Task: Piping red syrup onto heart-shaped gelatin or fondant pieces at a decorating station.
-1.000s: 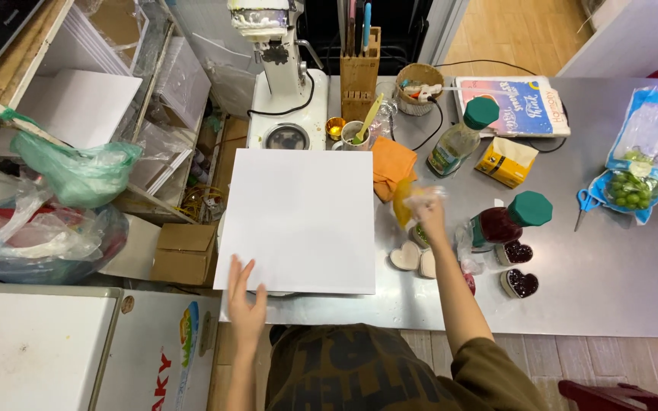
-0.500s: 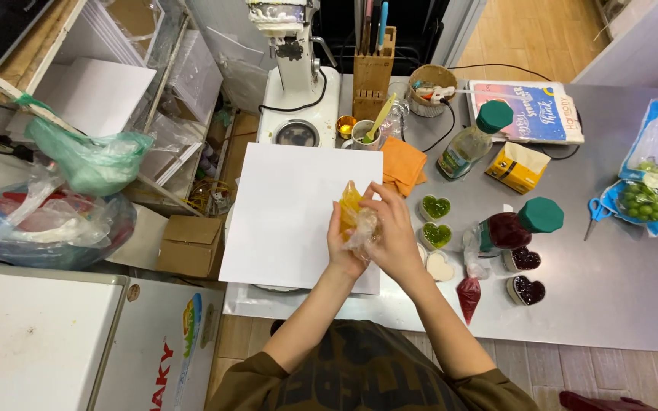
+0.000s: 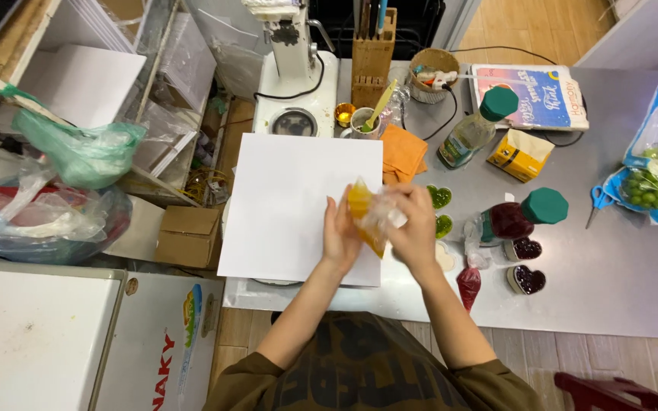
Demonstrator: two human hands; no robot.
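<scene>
Though hand-held, orange piping bag [image 3: 365, 215] upright.

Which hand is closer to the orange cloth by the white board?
Right. The right hand lies just below the orange cloth; the left hand sits further left, over the white board.

Yellow carton [image 3: 521, 154] beside green-capped bottle [image 3: 475, 129]

Steel table [image 3: 618, 297] (white board [image 3: 291, 205], heart moulds [image 3: 525, 278]).
</scene>
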